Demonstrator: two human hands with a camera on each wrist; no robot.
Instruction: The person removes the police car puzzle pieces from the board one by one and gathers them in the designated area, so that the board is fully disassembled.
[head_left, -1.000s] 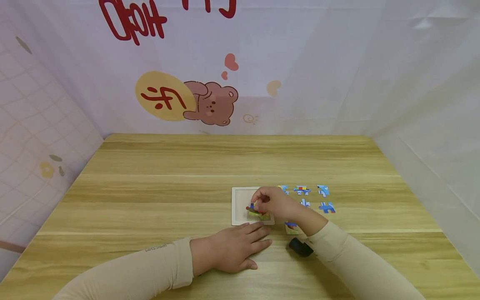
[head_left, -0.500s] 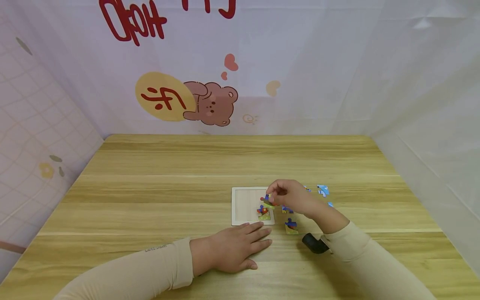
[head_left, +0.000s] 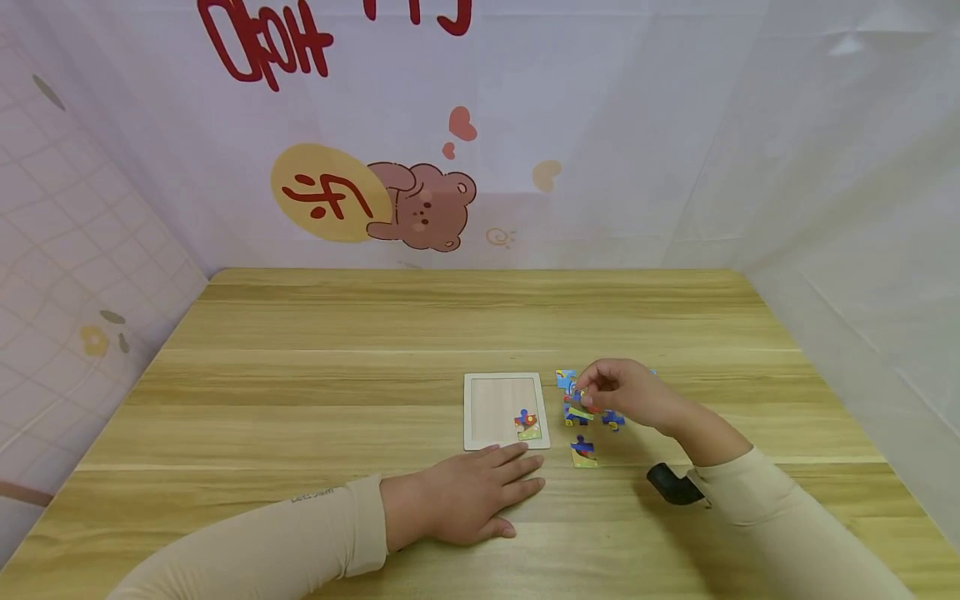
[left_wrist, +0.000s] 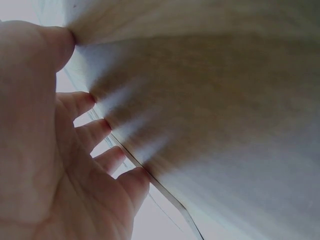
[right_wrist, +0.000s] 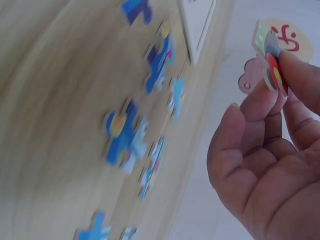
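Note:
My right hand (head_left: 637, 398) pinches a jigsaw piece (right_wrist: 272, 62) between thumb and fingertips, raised above the loose pieces to the right of the tray. Green, red and yellow show on the held piece. My left hand (head_left: 472, 497) lies palm down with straight, spread fingers, its fingertips at the front edge of the pale wooden puzzle tray (head_left: 468, 417). One piece (head_left: 528, 425), red, blue and green, sits in the tray's near right corner. Below the right hand, a blue and yellow piece (right_wrist: 125, 132) lies on the table.
Several loose pieces lie right of the tray, among them a light blue one (head_left: 566, 379) and a blue and green one (head_left: 583, 452). The right hand covers some in the head view. A black device (head_left: 673, 485) projects from the right wrist. White printed cloth (head_left: 600, 167) stands behind the wooden table (head_left: 300, 375).
My right hand has lifted the jigsaw piece from the tray and carried it right, over the loose pieces. The corner piece stays in the tray. My left hand has not moved.

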